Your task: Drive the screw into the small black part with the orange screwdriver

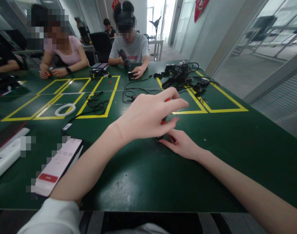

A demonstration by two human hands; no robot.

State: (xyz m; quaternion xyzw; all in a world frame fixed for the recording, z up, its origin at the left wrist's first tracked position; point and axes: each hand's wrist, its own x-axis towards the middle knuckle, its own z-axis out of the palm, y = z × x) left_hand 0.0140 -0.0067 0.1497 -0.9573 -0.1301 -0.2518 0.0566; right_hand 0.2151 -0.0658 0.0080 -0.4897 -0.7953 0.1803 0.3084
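Observation:
My left hand (150, 112) reaches across from the left, its fingers curled around an upright tool handle with red parts (163, 121). Most of that tool is hidden behind the hand, so its exact kind does not show. Just below it, my right hand (183, 144) rests on the green table (143, 172), thumb and fingers pinching a small black part (159, 138). The part lies at the tabletop under the tool, largely covered by my fingers.
Tangled black cables (179, 76) lie at the back right. More cables (96, 102), a white ring (65, 110), a phone (57, 169) and a white power strip (9, 157) are to the left. Across the table, a person holds a black power driver (124, 58); another sits beside them.

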